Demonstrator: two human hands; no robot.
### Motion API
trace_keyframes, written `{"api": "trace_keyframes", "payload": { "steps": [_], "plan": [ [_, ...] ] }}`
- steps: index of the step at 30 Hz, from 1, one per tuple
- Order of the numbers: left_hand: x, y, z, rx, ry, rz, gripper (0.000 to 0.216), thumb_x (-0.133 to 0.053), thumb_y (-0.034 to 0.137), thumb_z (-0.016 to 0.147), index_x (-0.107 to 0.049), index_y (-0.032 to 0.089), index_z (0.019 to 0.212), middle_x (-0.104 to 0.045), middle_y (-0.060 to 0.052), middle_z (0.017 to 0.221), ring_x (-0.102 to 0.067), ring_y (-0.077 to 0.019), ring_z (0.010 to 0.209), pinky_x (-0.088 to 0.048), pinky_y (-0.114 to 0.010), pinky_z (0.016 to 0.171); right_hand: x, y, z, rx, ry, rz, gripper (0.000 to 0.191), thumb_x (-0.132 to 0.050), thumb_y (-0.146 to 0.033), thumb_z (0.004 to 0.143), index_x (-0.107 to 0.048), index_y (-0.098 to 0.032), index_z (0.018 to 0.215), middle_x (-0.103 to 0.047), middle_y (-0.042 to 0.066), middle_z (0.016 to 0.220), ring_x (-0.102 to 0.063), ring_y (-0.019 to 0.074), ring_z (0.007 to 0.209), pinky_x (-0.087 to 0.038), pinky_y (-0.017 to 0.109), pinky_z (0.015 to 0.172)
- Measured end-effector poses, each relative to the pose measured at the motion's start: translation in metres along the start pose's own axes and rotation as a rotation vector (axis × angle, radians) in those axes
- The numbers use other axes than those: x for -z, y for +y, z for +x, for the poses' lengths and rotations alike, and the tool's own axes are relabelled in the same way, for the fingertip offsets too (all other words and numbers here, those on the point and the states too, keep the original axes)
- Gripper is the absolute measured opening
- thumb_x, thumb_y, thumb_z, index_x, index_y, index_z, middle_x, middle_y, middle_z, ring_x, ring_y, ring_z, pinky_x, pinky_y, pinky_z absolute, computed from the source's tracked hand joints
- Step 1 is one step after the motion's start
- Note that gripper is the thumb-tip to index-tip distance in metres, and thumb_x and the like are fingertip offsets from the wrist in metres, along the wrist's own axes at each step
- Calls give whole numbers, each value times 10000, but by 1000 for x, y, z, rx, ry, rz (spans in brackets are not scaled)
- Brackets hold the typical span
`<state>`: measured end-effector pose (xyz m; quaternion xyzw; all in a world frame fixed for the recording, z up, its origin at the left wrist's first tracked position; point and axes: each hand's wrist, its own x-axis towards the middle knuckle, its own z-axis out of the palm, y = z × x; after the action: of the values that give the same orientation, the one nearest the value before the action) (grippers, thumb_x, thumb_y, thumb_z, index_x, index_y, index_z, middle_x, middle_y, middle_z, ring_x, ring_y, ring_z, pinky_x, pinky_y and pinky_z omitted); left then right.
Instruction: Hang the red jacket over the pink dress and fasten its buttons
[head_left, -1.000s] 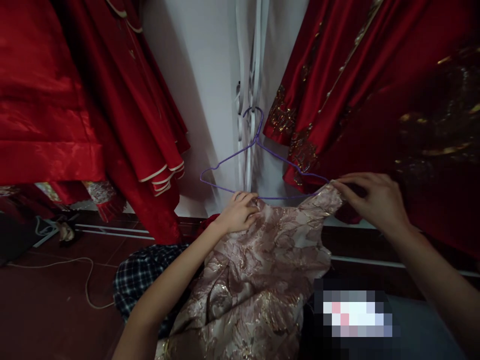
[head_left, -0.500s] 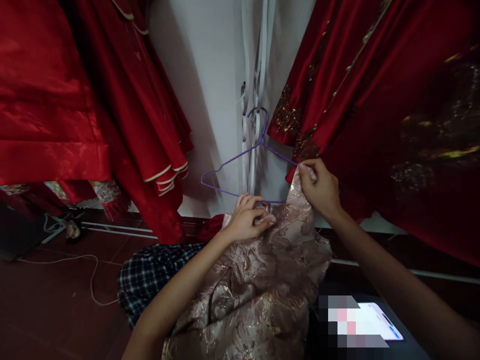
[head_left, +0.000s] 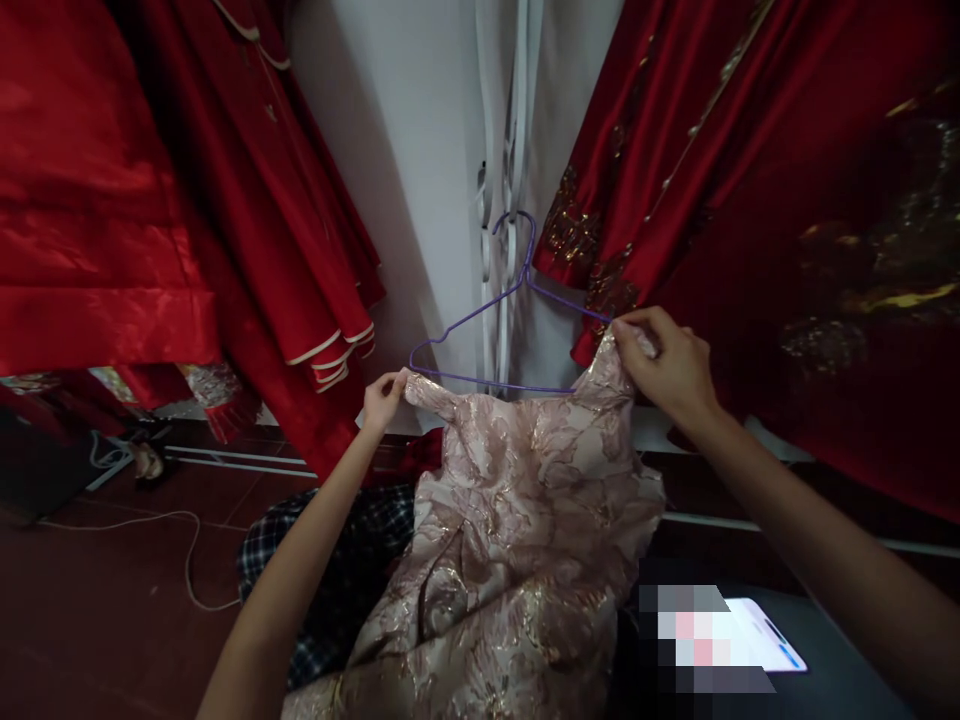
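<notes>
A pink and gold brocade dress (head_left: 517,530) hangs spread between my two hands. My left hand (head_left: 384,398) pinches its left shoulder at the left end of a purple wire hanger (head_left: 480,340). My right hand (head_left: 667,365) pinches the right shoulder at the hanger's right arm. The hanger's hook sits over a white wall fitting (head_left: 510,150).
Red satin garments (head_left: 172,200) hang at the left. More red garments with gold embroidery (head_left: 750,200) hang at the right. A plaid cloth (head_left: 330,580) lies below the dress. A lit phone screen (head_left: 765,640) is at the lower right, and a white cable (head_left: 180,560) trails across the red floor.
My left hand has moved left from the dress's middle to the hanger's left end, pulling the shoulder out. The dress is now spread wide along the hanger. My right hand stays at the right shoulder.
</notes>
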<state>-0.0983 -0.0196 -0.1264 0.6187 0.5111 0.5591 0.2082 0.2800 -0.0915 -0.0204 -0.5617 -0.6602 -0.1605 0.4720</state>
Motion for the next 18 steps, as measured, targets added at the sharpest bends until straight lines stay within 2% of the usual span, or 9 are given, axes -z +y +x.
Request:
{"api": "trace_keyframes", "payload": {
  "steps": [4, 10, 15, 18],
  "plan": [
    [4, -1, 0, -36, -62, -100, 345, -530, 465, 778, -647, 158, 882, -670, -51, 939, -597, -172, 895, -442, -268, 818, -7, 7, 4, 23, 69, -21, 191, -503, -390, 817, -611, -247, 881, -690, 5, 824, -637, 185, 728, -438, 292, 680],
    [2, 7, -1, -85, -77, -122, 326, -524, 451, 792, -635, 164, 899, -661, -57, 996, -585, -178, 972, -423, -291, 893, -3, 6, 4, 16, 40, -12, 185, -507, -381, 825, -617, -246, 888, -688, 6, 804, -627, 172, 682, -424, 271, 644],
    [3, 12, 5, -104, -82, -118, 318, -516, 444, 800, -631, 166, 903, -660, -54, 958, -588, -166, 918, -438, -277, 847, 0, 6, 5, 23, 8, 17, 195, -488, -396, 838, -613, -261, 901, -678, 14, 792, -606, 166, 661, -425, 274, 631],
    [2, 25, 18, -123, -72, -82, 332, -507, 455, 802, -637, 163, 891, -660, -47, 912, -586, -159, 878, -441, -271, 824, -2, 6, 4, 9, 16, 35, 198, -523, -392, 819, -620, -230, 878, -659, 0, 735, -596, 141, 618, -407, 237, 592]
  ]
}}
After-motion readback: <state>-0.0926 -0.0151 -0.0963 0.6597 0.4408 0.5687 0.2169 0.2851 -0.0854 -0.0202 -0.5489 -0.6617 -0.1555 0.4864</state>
